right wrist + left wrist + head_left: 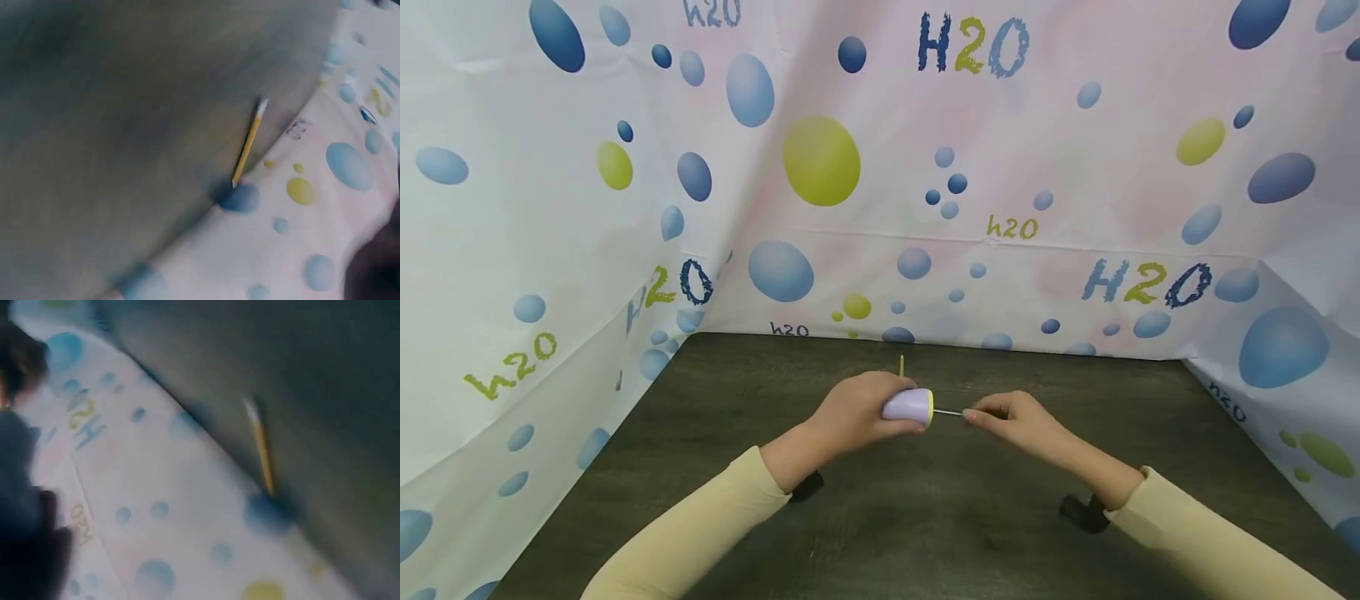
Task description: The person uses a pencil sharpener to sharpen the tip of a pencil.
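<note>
My left hand [861,408] grips a lavender cylinder [906,406] with a yellow rim, held sideways over the table. From its rimmed end a thin silver rod [949,412] sticks out to the right. The thumb and fingertips of my right hand [1018,423] pinch the rod's outer end. At the left edge of the left wrist view the cylinder [15,475] appears dark and blurred. Only a dark part of the right hand [376,265] shows in the right wrist view. Whatever lies inside the cylinder is hidden.
A yellow pencil [249,145] with a pale end lies on the dark table [925,517], near its back edge behind the left hand. White sheeting [880,242] printed with blue and green spots rises along the back and both sides.
</note>
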A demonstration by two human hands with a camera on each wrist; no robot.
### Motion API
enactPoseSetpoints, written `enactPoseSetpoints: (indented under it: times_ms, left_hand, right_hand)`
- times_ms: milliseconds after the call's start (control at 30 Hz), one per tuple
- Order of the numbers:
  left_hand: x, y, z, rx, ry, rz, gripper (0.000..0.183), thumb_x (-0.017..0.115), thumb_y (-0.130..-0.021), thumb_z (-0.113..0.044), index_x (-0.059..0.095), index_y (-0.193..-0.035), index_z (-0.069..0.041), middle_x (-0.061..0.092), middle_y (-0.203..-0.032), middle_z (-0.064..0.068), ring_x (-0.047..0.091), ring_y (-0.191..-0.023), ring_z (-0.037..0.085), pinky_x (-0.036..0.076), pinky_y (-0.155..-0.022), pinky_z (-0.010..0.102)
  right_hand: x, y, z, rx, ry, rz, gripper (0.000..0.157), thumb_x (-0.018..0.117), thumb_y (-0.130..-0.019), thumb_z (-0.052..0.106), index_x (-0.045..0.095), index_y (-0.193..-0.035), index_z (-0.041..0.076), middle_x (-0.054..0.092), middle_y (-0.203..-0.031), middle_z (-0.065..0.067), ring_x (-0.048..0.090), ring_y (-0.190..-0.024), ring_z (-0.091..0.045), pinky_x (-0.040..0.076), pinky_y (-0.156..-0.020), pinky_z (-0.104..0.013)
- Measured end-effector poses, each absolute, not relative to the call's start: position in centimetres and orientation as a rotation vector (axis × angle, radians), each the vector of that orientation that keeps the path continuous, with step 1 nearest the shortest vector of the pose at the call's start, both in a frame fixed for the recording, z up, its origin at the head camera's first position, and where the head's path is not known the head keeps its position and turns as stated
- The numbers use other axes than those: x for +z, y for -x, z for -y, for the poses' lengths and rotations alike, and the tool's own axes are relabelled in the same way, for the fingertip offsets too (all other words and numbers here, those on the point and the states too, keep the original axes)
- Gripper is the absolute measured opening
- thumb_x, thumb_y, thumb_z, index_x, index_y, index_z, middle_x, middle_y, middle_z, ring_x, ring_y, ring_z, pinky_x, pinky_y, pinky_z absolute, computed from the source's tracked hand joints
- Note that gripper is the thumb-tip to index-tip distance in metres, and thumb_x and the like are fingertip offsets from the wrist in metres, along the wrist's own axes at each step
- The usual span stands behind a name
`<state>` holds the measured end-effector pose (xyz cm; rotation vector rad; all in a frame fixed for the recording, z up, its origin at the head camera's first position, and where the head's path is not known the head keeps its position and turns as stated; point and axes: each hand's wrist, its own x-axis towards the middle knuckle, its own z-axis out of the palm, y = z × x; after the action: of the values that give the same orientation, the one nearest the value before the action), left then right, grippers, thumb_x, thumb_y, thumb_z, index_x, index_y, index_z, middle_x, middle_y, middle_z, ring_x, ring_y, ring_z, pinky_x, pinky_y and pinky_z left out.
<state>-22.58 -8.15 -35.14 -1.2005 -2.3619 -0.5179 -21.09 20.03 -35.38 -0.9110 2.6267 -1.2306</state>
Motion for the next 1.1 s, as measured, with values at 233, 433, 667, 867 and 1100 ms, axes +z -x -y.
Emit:
enactPoseSetpoints:
  times_ms: [233,433,667,867,1100]
  left_hand:
    - [-33.9,23.3,8.2,-1.598,0.724,2.928,0.043,0.069,-0.096,-0.036,0.073,-0.120,0.000,0.073,-0.100,0.014,0.065,-0.075,0.012,0.058,-0.068,0.028]
    - [-33.7,23.6,8.4,-2.137,0.592,3.092,0.047,0.056,-0.104,-0.039,0.070,-0.113,0.005,0.067,-0.090,0.013,0.065,-0.064,0.012,0.060,-0.068,0.030]
    - [-34.2,23.2,8.3,-2.062,0.502,3.115,0.044,0.061,-0.102,-0.036,0.071,-0.113,0.005,0.071,-0.094,0.018,0.066,-0.065,0.012,0.062,-0.073,0.036]
    - [-35.0,22.3,7.8,-1.344,0.872,2.847,0.039,0.079,-0.090,-0.032,0.075,-0.113,-0.001,0.076,-0.098,0.013,0.066,-0.075,0.013,0.056,-0.067,0.027]
    - [-36.0,22.4,8.1,-0.314,1.341,1.862,0.061,0.096,-0.067,-0.042,0.071,-0.109,-0.005,0.074,-0.097,0.003,0.071,-0.086,0.014,0.060,-0.078,0.027]
  right_hand:
    - [-35.3,21.7,-19.6,-0.370,2.105,-3.493,0.041,0.046,-0.109,0.038,0.073,-0.099,0.009,0.064,-0.075,0.001,0.053,-0.059,-0.010,0.043,-0.050,-0.023]
    - [-35.1,22.6,-19.5,-0.019,2.756,-3.391,0.033,0.052,-0.108,0.019,0.072,-0.085,0.007,0.057,-0.063,0.001,0.044,-0.051,-0.012,0.039,-0.044,-0.024]
    - [-35.8,21.9,-18.6,-0.174,2.558,-3.443,0.042,0.047,-0.110,0.027,0.069,-0.078,0.010,0.059,-0.059,0.003,0.051,-0.047,-0.009,0.043,-0.043,-0.024]
    - [-35.5,20.4,-18.8,-0.754,1.670,-3.252,0.052,0.046,-0.108,0.044,0.077,-0.083,0.011,0.065,-0.061,0.007,0.045,-0.047,0.001,0.036,-0.045,-0.018]
    - [-34.4,21.1,-20.1,-1.389,0.566,-1.925,0.037,0.047,-0.108,0.024,0.064,-0.077,0.013,0.038,-0.056,0.013,0.025,-0.046,-0.001,0.019,-0.048,-0.024]
